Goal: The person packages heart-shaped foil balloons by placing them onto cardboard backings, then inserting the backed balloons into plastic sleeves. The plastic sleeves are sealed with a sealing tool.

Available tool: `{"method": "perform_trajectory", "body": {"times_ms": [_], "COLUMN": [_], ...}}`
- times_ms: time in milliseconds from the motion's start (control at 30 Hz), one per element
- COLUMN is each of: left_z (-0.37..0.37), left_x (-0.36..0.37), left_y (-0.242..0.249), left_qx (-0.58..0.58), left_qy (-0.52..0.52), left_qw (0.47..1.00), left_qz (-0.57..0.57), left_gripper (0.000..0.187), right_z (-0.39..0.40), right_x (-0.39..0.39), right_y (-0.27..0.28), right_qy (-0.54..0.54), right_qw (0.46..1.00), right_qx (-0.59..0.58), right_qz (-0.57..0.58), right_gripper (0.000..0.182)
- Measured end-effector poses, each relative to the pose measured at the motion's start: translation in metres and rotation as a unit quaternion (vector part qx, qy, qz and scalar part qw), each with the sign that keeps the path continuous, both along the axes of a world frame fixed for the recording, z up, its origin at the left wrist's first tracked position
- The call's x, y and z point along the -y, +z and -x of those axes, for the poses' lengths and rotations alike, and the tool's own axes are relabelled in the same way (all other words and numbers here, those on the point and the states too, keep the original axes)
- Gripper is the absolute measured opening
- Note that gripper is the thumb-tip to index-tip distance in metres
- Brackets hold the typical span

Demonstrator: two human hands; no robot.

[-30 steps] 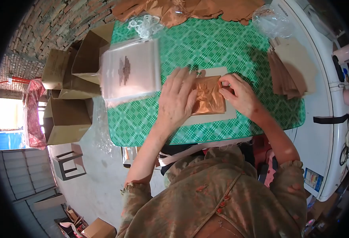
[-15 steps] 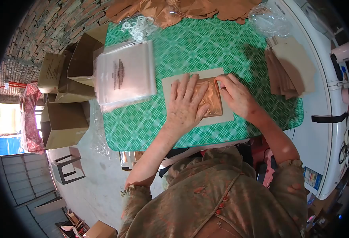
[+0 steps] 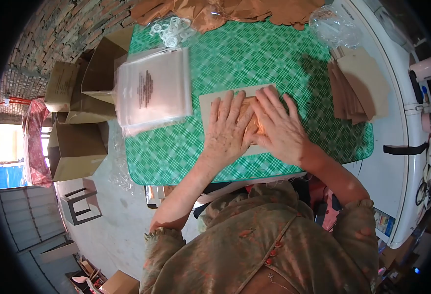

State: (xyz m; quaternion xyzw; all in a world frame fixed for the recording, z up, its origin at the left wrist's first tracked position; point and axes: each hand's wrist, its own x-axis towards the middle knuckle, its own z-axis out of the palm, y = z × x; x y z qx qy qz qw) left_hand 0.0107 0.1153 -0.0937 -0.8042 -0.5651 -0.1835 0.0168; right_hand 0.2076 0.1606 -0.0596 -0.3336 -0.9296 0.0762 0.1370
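A folded piece of shiny copper-brown material (image 3: 255,126) lies on a beige card sheet (image 3: 207,104) near the table's front edge. My left hand (image 3: 229,127) rests flat on its left side, fingers stretched away from me. Over its right side lies my right hand (image 3: 280,125), also flat with the fingers spread. The two thumbs come close together at the lower middle. Both hands hide most of the brown piece and much of the card. To the left of my left hand is a stack of clear plastic bags (image 3: 164,88) with dark print.
The table wears a green checked cloth (image 3: 254,54). White loops (image 3: 172,32) and brown material (image 3: 225,13) lie at the back. Beige and brown card pieces (image 3: 357,88) sit at the right, below a crumpled clear plastic bag (image 3: 337,27). Open cardboard boxes (image 3: 78,149) stand left.
My right hand has gone from pinching the brown piece's right edge to lying flat across it with fingers spread. My left hand stays flat in nearly the same place.
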Motion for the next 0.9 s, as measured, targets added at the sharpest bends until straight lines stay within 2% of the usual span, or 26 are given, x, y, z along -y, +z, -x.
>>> {"method": "perform_trajectory", "body": {"times_ms": [100, 233, 333, 433, 533, 633, 700, 767, 900], "left_z": [0.000, 0.003, 0.009, 0.033, 0.061, 0.068, 0.058, 0.041, 0.023], "left_x": [0.000, 0.003, -0.001, -0.002, 0.003, 0.006, 0.000, -0.007, -0.018], "left_y": [0.009, 0.006, 0.002, 0.033, 0.038, 0.051, 0.048, 0.038, 0.006], "left_qx": [0.004, 0.033, 0.095, 0.285, 0.331, 0.288, 0.193, 0.108, 0.011], "left_qy": [-0.005, -0.005, -0.012, 0.018, 0.054, 0.060, 0.033, 0.002, -0.018], "left_qw": [1.000, 0.999, 0.995, 0.956, 0.941, 0.954, 0.979, 0.993, 1.000], "left_qz": [0.013, 0.013, 0.039, 0.064, 0.039, 0.058, 0.053, 0.040, -0.001], "left_gripper": [0.057, 0.060, 0.061, 0.063, 0.060, 0.057, 0.055, 0.054, 0.053], "right_z": [0.000, 0.000, 0.001, 0.002, 0.002, 0.002, 0.002, 0.001, 0.001], "right_x": [-0.006, -0.006, -0.006, -0.006, -0.005, -0.005, -0.006, -0.006, -0.006], "right_y": [-0.019, -0.021, -0.023, -0.019, -0.017, -0.020, -0.021, -0.021, -0.019], "right_qy": [-0.001, -0.008, -0.009, -0.014, -0.013, -0.010, -0.008, -0.005, -0.002], "right_qw": [0.999, 0.999, 0.999, 0.997, 0.996, 0.997, 0.997, 0.998, 0.997], "right_qx": [0.038, 0.045, 0.050, 0.070, 0.075, 0.071, 0.069, 0.067, 0.070], "right_qz": [0.029, 0.023, 0.016, 0.030, 0.039, 0.024, 0.017, 0.016, 0.015], "right_gripper": [0.090, 0.092, 0.092, 0.093, 0.092, 0.090, 0.089, 0.089, 0.088]}}
